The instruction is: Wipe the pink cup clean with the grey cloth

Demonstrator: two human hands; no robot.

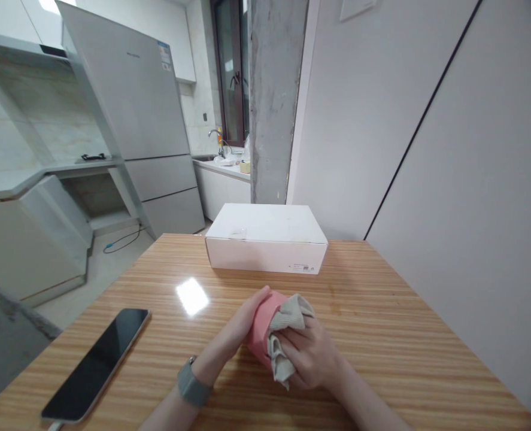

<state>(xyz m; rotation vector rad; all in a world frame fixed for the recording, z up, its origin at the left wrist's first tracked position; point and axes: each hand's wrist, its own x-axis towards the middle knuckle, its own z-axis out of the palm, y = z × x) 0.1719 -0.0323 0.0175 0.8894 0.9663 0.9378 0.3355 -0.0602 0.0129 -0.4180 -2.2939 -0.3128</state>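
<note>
Both hands meet low at the middle of the wooden desk [382, 335], around a pink cup [261, 326] that lies tilted on its side, its mouth turned toward the person's right. The left hand [242, 326] wraps the cup's body from the left, its grip closed firmly around the pink wall; a grey watch [192, 386] sits on that wrist. The right hand [312, 356] has its grip bunched on a grey cloth [285, 332], which is pressed against the cup's rim, with part of it trailing down below the fingers (whether any of the cloth reaches inside the cup cannot be told from here).

Behind the hands, near the far edge of the desk, stands a closed white box [265, 239], apart from the cup. A dark phone [99, 362] lies face up toward the left front corner, well apart from the hands.

The likely risks, as I judge them: the cup is held mostly by one hand at a tilt, so a hard push from the cloth could twist it out of the left hand's grip and send it rolling across the glossy desk. The loose tail of the cloth could also snag under the cup.
</note>
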